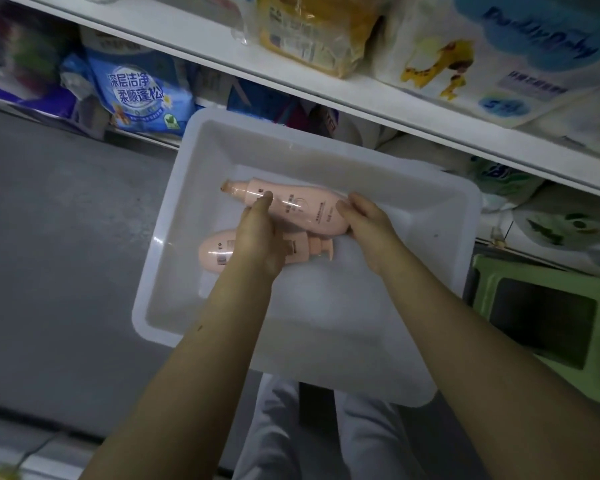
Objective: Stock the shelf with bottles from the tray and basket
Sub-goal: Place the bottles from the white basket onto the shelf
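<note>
Holding one pink bottle (291, 206) inside the white tray (413, 209), the left hand (257, 233) curls round its neck and the right hand (371, 226) grips its base; a second bottle (215, 252) lies beneath (seemingly the tray's last two), neither yet on the shelf (326, 98).

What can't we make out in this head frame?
- Lower bottle: middle hidden under the left hand, head view.
- Upper bottle: label print too small to read; right hand covers its base.
- Basket: inside dark, cut off by the right edge; contents unknown.
- Shelf: goods at top left blurred.
</note>
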